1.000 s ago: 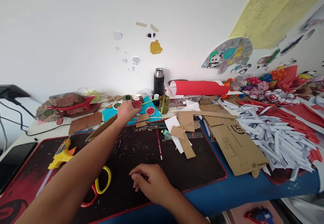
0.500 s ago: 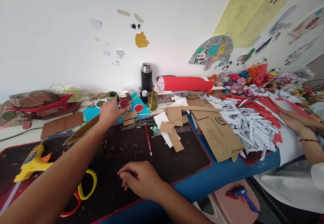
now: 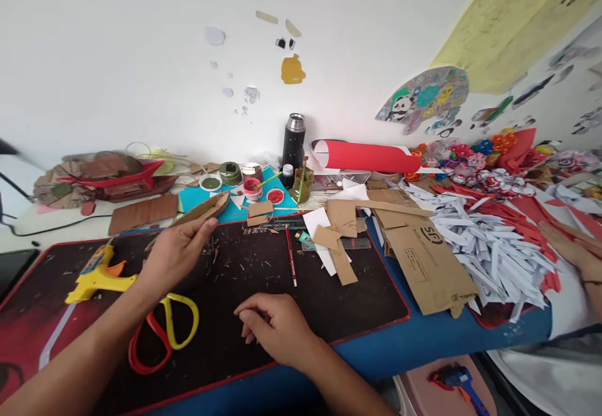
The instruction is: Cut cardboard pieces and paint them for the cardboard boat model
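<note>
Left hand [image 3: 176, 254] grip pinching the near end of a long cardboard strip [image 3: 203, 209], strip angling up and away. Scissors [image 3: 162, 328] just below it. Right hand [image 3: 275, 331] grip curled loose, empty, resting on black mat [image 3: 329, 303]; red pencil [image 3: 291, 264] beyond.

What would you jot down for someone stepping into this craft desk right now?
Left hand: fingers on the long cardboard piece lying at the black mat's far edge.
Right hand: loosely curled, resting on the mat, holding nothing.
Open red paint pot, with a green brush in it, stands behind on the blue sheet.
Scissors and yellow glue gun lie by the left arm.
</note>
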`<state>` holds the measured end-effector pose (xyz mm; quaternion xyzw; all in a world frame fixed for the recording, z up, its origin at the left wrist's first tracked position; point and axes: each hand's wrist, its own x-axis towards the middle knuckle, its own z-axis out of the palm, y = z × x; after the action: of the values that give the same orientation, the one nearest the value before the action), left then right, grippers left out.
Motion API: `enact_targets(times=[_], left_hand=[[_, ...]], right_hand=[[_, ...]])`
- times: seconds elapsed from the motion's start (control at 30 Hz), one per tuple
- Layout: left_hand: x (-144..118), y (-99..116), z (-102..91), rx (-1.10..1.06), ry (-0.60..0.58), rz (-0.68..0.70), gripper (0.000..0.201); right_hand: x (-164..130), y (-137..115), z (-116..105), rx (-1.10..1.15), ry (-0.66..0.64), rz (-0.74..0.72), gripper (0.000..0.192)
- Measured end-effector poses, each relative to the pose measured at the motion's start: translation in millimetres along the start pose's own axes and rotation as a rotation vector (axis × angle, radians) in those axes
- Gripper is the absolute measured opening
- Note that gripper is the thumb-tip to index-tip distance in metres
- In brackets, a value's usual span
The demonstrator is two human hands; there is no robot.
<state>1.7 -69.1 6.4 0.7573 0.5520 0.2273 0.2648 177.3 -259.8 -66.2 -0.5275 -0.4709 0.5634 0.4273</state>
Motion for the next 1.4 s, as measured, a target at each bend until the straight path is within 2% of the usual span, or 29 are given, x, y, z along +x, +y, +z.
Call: enact_targets(times=[0.07,0.17,0.33,0.5,0.6,0.67,0.77,0.9,1.0,1.13,1.2,1.3,1.4], left_hand=[[-16.1,-10.4,8.4,0.009,-0.104,0.091,0.062],[-33.7,-23.4,23.6,0.019,-0.222,0.231,0.045],[-37.2,-27.4,36.3,0.125,-0.232,0.389,0.035],[-18.4,-11.4,31.0,0.274,-0.281,0.510,0.031],[0.5,1.0,32.8,0.399,-0.256,0.555,0.030],[16.1,8.3,38.5,0.517,-0.209,0.538,0.031],[37.7,14.8,50.8,0.540,-0.186,0.531,0.027],[51.6,13.8,65.0,0.552,-0.192,0.527,0.024],[52.5,10.3,70.3,0.561,-0.197,0.527,0.023],[50.2,10.0,73.0,0.571,-0.179,0.518,0.020],[48.0,11.9,74.0,0.575,-0.166,0.510,0.021],[44.4,15.1,75.0,0.583,-0.154,0.496,0.021],[41.6,16.7,73.1,0.587,-0.140,0.481,0.022]], right_hand=[[1.6,-1.8,-0.3,0.010,-0.002,0.030,0.033],[5.9,-3.4,-1.1,0.018,-0.018,0.081,0.037],[14.3,-5.5,-1.8,0.007,-0.036,0.100,0.040],[21.0,-17.4,-8.8,-0.156,0.068,-0.009,0.033],[24.7,-20.9,-12.3,-0.134,0.101,0.010,0.038],[26.1,-18.2,-9.8,-0.104,0.115,0.029,0.042],[25.2,-9.7,0.5,-0.122,0.103,0.023,0.041],[19.5,-3.4,7.1,-0.321,0.137,-0.123,0.032],[14.3,-7.0,-8.1,-0.427,0.246,-0.181,0.032],[5.5,-15.0,-48.1,-0.547,0.502,-0.168,0.039],[1.1,-16.4,-66.1,-0.619,0.582,-0.158,0.040],[-1.5,-11.2,-81.9,-0.771,0.590,-0.102,0.048],[1.8,-0.2,-85.4,-0.907,0.562,-0.075,0.061]])
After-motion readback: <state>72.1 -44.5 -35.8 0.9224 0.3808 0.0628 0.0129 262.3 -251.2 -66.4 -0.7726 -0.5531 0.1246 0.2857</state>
